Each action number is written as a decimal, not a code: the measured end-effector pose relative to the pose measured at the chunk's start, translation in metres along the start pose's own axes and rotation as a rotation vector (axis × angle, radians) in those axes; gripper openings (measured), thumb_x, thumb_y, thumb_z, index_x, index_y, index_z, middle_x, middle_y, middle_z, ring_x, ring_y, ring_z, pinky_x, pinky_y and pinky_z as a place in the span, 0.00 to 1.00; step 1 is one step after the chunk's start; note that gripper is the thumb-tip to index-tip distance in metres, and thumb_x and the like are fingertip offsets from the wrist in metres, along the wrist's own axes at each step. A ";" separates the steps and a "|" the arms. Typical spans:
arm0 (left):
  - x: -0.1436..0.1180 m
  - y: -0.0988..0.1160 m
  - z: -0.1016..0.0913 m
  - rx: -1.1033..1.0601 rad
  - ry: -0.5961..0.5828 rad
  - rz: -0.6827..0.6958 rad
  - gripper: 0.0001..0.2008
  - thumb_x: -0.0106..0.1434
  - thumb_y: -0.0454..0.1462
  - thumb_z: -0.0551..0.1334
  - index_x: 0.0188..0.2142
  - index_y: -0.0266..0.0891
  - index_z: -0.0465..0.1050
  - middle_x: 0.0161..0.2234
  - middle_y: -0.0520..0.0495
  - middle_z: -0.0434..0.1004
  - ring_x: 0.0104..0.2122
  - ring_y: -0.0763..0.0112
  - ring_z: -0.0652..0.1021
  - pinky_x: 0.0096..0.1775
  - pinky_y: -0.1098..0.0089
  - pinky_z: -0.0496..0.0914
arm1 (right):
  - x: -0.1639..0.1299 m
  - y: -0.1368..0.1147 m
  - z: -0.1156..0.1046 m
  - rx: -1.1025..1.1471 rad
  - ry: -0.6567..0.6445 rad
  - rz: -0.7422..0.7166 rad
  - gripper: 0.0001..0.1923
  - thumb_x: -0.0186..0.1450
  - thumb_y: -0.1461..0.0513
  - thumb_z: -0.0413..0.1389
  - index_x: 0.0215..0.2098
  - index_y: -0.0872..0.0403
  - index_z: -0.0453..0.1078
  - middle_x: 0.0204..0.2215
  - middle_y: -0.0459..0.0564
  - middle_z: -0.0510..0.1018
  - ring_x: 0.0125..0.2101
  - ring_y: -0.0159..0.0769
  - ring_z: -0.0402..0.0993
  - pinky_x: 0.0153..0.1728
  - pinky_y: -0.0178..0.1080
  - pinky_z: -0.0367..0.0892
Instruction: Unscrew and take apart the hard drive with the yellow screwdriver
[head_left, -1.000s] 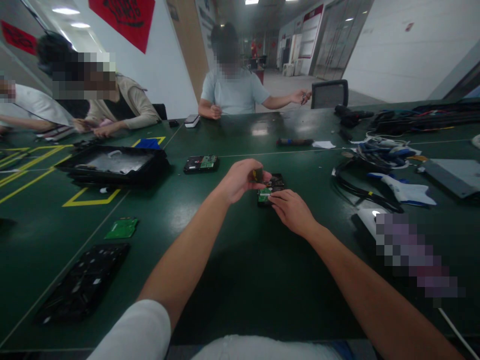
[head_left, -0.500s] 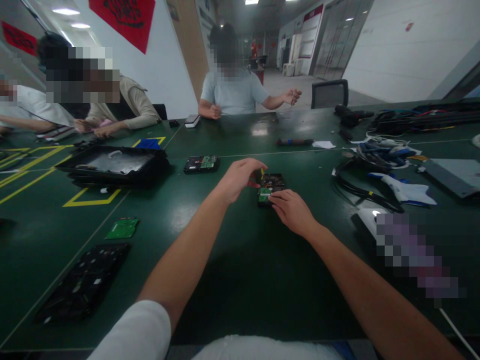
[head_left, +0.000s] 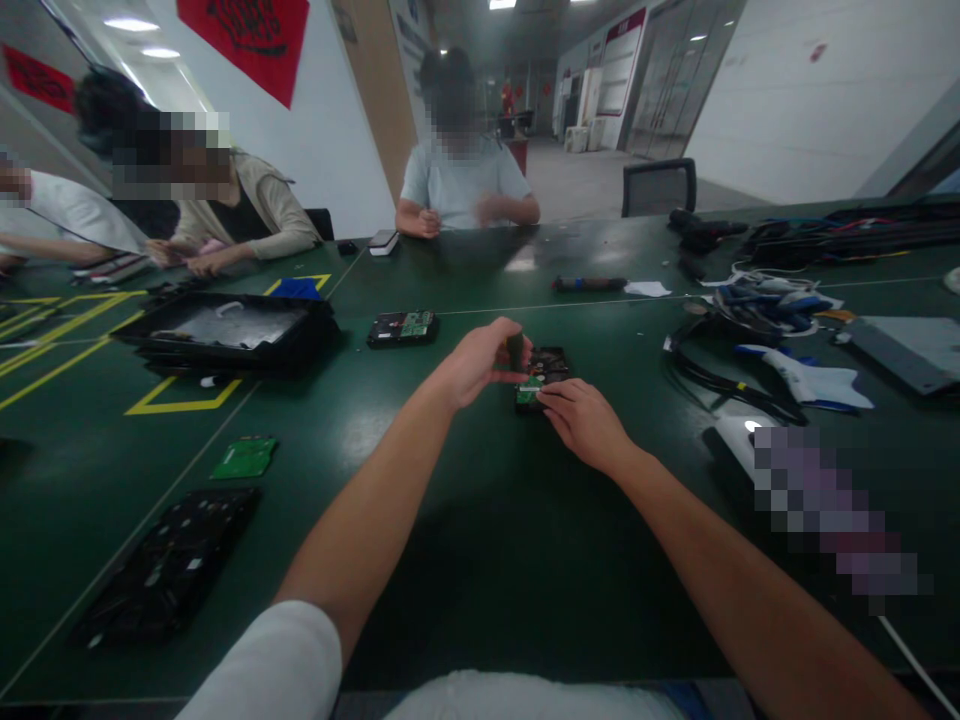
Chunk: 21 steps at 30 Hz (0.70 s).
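Pinching a small dark tool (head_left: pixel 516 350) upright, your left hand (head_left: pixel 480 362) sits over the hard drive (head_left: pixel 546 372) mid-bench, well off every edge. Right hand (head_left: pixel 585 420) presses fingertips on the drive's near edge, steadying it w/o closing around anything. Second drive (head_left: pixel 403 327) lies farther left.

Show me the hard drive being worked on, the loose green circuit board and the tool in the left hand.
hard drive (head_left: pixel 546 366), head view, dark top
green circuit board (head_left: pixel 244 457), head view, middle
tool (head_left: pixel 515 349), head view, handle

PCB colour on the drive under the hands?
Green, on a black hard drive; head view shows it.
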<state>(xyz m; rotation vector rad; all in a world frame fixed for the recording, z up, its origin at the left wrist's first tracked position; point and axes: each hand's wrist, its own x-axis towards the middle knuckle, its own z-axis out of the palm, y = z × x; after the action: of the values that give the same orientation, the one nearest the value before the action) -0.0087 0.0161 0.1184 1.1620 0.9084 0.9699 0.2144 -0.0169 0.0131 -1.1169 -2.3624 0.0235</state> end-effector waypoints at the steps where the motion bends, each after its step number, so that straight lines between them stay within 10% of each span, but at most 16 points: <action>1: 0.000 0.000 0.000 -0.006 0.000 -0.031 0.15 0.67 0.48 0.63 0.36 0.37 0.77 0.36 0.41 0.80 0.37 0.63 0.80 0.41 0.62 0.81 | 0.000 0.000 0.000 0.001 -0.003 0.000 0.16 0.75 0.67 0.57 0.58 0.56 0.81 0.55 0.60 0.83 0.53 0.54 0.77 0.54 0.59 0.75; 21: 0.001 -0.001 0.004 0.007 -0.007 0.006 0.14 0.65 0.46 0.62 0.35 0.37 0.78 0.35 0.42 0.80 0.37 0.63 0.80 0.40 0.64 0.78 | 0.000 0.000 0.001 -0.018 -0.001 -0.006 0.16 0.76 0.66 0.57 0.58 0.54 0.81 0.55 0.59 0.84 0.53 0.54 0.77 0.54 0.59 0.75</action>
<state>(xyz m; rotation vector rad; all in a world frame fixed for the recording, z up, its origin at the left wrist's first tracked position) -0.0043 0.0161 0.1182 1.1736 0.9038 0.9673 0.2144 -0.0167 0.0121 -1.1178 -2.3711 0.0008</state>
